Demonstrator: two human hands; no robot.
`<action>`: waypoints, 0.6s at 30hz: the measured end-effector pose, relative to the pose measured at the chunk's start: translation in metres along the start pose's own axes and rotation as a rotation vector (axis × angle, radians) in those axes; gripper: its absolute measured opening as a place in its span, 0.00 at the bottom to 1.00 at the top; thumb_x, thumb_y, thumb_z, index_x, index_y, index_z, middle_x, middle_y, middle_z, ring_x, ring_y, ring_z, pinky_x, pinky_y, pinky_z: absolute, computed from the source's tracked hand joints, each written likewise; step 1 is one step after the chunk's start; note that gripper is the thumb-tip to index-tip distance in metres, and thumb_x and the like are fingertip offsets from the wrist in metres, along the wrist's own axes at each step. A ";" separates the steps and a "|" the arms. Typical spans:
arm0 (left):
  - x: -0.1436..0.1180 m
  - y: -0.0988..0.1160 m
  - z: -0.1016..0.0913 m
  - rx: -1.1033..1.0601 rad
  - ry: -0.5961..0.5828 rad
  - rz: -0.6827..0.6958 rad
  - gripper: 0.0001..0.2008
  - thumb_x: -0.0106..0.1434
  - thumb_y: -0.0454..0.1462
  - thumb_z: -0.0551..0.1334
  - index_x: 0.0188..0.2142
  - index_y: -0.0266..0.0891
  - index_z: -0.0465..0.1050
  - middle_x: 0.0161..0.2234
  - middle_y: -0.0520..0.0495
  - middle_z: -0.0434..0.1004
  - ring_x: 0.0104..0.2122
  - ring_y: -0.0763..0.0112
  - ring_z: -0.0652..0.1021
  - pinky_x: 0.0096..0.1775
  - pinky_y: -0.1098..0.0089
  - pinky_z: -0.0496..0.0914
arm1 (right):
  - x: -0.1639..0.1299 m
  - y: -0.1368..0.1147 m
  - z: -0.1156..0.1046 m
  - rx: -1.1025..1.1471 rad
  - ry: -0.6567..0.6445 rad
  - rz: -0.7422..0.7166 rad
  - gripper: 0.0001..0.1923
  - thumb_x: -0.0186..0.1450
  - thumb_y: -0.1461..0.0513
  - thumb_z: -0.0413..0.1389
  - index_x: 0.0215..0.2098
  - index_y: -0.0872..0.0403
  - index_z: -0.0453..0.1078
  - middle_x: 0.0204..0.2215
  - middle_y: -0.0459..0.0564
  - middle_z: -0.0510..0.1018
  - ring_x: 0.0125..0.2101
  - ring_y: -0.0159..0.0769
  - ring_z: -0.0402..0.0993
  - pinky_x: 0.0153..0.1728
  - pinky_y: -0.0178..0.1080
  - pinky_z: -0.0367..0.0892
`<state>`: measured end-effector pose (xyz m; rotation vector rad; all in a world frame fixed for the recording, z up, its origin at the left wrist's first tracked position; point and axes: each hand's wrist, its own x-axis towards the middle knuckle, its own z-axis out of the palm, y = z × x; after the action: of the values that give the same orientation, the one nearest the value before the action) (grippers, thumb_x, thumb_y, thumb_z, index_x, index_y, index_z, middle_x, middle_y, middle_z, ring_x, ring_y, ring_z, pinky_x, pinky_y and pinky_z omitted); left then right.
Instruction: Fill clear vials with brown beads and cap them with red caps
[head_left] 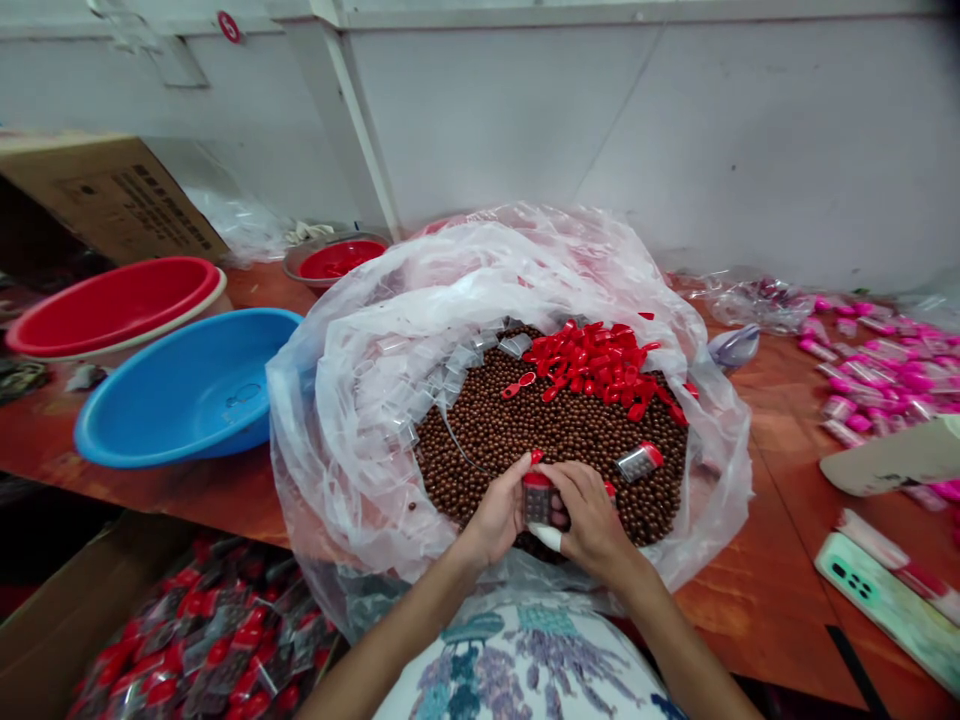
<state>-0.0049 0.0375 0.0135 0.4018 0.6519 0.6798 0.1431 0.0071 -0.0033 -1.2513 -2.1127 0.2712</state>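
Both hands, left [501, 518] & right [592, 518], are closed round a small clear plastic container w/ red cap [537, 497], held over brown round beads [540, 430] in a clear plastic bag [360, 400] near the bench's front edge. Red caps [596, 362] are piled at the bag's far side.

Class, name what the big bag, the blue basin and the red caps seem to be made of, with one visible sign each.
Big bag: thin clear plastic film, crinkled and glossy. Blue basin: moulded plastic, probably, smooth with an even colour. Red caps: hard plastic, seemingly, uniform and shiny.
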 end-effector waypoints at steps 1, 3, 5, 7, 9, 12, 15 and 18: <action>0.001 -0.001 -0.001 -0.007 0.013 -0.018 0.21 0.60 0.49 0.53 0.39 0.34 0.72 0.30 0.43 0.77 0.29 0.67 0.77 0.34 0.68 0.69 | -0.002 0.000 0.001 0.002 0.011 0.003 0.32 0.55 0.62 0.56 0.57 0.52 0.54 0.47 0.54 0.67 0.48 0.45 0.62 0.48 0.50 0.60; 0.001 -0.003 -0.003 -0.019 0.035 -0.042 0.20 0.60 0.47 0.53 0.37 0.33 0.73 0.28 0.43 0.77 0.27 0.67 0.77 0.33 0.68 0.69 | -0.004 0.000 0.004 0.011 0.039 0.026 0.32 0.55 0.63 0.55 0.57 0.52 0.53 0.46 0.54 0.67 0.48 0.45 0.61 0.48 0.51 0.60; 0.001 -0.004 -0.005 -0.030 0.050 -0.049 0.18 0.59 0.45 0.52 0.36 0.33 0.73 0.27 0.44 0.77 0.26 0.68 0.76 0.33 0.69 0.68 | -0.005 -0.002 0.004 0.005 0.056 0.053 0.33 0.54 0.63 0.55 0.57 0.53 0.51 0.47 0.55 0.66 0.49 0.45 0.61 0.48 0.52 0.60; 0.001 -0.004 -0.005 -0.033 0.059 -0.048 0.18 0.59 0.44 0.52 0.36 0.33 0.73 0.25 0.45 0.76 0.26 0.69 0.76 0.32 0.70 0.68 | -0.004 -0.006 0.001 -0.018 0.042 0.066 0.35 0.54 0.63 0.55 0.58 0.54 0.50 0.48 0.56 0.65 0.49 0.46 0.61 0.48 0.52 0.60; 0.001 -0.005 -0.003 -0.026 0.081 -0.033 0.17 0.58 0.43 0.53 0.35 0.33 0.73 0.24 0.46 0.76 0.24 0.70 0.75 0.30 0.71 0.67 | -0.001 -0.010 -0.002 -0.047 0.006 0.062 0.35 0.54 0.62 0.55 0.58 0.53 0.51 0.48 0.56 0.65 0.48 0.46 0.61 0.48 0.52 0.59; 0.002 -0.007 -0.001 -0.020 0.128 -0.006 0.17 0.57 0.43 0.53 0.37 0.33 0.73 0.22 0.47 0.74 0.21 0.72 0.73 0.28 0.72 0.66 | 0.003 -0.012 -0.006 -0.082 -0.027 0.029 0.32 0.54 0.62 0.55 0.57 0.53 0.55 0.49 0.56 0.66 0.49 0.46 0.61 0.50 0.52 0.57; 0.002 -0.012 -0.001 -0.031 0.148 0.017 0.19 0.56 0.43 0.53 0.42 0.33 0.72 0.19 0.50 0.71 0.18 0.74 0.68 0.23 0.73 0.63 | 0.002 -0.009 -0.003 -0.099 -0.020 -0.020 0.30 0.53 0.62 0.55 0.54 0.55 0.58 0.49 0.56 0.67 0.50 0.46 0.60 0.52 0.53 0.54; 0.001 -0.018 -0.002 -0.025 0.144 0.064 0.23 0.55 0.42 0.54 0.49 0.35 0.68 0.18 0.52 0.69 0.18 0.75 0.67 0.21 0.74 0.60 | -0.002 -0.005 0.007 -0.110 0.040 -0.043 0.29 0.52 0.62 0.55 0.53 0.55 0.59 0.47 0.56 0.68 0.50 0.46 0.62 0.52 0.53 0.55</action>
<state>0.0026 0.0258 0.0025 0.3534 0.7690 0.7820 0.1362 0.0036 -0.0071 -1.2610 -2.1424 0.1119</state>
